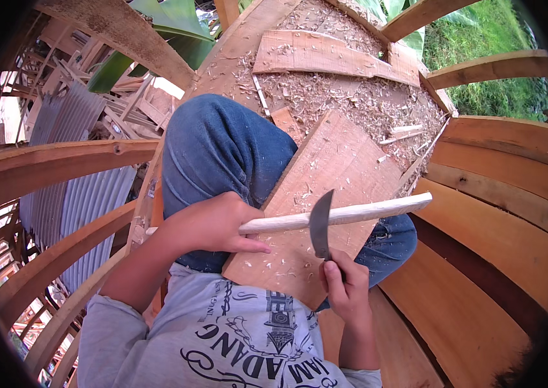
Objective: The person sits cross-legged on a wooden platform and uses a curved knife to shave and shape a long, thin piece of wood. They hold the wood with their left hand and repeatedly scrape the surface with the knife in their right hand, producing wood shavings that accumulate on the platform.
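Observation:
A pale, whittled wooden stick [364, 211] runs crosswise over a flat wooden board [345, 155] lying across my lap. My left hand [222, 223] is wrapped round the stick left of the board's middle, its thumb stretched over the board. Behind that forearm the stick's other end shows only as a small tip. My right hand [346, 284] is closed round the handle of a knife with a dark curved blade [320, 223]. The blade points up and crosses in front of the stick; whether it touches the wood I cannot tell. Most of the handle is hidden in my fist.
Wood shavings [351, 107] and slivers cover the floor ahead, where a cut plank [326, 55] lies. A slatted wooden wall [494, 213] rises close on my right. Open rails [67, 165] run along my left, with corrugated metal sheets [96, 213] beyond them.

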Demonstrator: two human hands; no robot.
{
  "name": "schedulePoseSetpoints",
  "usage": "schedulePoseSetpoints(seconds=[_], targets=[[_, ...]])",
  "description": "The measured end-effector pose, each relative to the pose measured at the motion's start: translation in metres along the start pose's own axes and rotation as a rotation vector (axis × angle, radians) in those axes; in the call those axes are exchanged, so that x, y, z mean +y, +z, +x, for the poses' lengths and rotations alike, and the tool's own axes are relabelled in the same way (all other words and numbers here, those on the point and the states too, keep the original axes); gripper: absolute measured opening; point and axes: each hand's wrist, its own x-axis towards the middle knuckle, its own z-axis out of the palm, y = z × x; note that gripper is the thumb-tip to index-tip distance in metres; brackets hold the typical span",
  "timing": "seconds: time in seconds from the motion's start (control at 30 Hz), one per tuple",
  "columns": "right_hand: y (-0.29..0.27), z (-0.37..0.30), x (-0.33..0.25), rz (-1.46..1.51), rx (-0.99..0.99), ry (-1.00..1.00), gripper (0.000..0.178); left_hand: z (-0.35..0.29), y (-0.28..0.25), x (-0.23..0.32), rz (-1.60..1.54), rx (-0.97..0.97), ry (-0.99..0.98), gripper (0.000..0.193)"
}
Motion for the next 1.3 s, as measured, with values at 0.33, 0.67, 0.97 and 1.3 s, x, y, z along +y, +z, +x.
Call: schedulePoseSetpoints(seconds=[0.33, 0.67, 0.97, 1.3], targets=[[-0.009, -0.005, -0.002, 0.18, 0.254, 0.149, 0.03, -0.002, 0.002, -0.003, -0.004, 0.002, -0.002, 0.034], [-0.013, -0.004, 0.0, 0.144, 0.237, 0.138, 0.03, -0.002, 0.002, -0.001, -0.009, 0.006, -0.033, 0.033], [-0.003, -0.003, -0.004, 0.099, 0.16, 0.055, 0.028, 0.001, -0.001, 0.003, -0.021, -0.003, -0.013, 0.033], [-0.007, -0.002, -0.005, 0.098, 0.272, 0.062, 0.028, 0.0, 0.002, -0.001, -0.021, 0.017, 0.006, 0.035]])
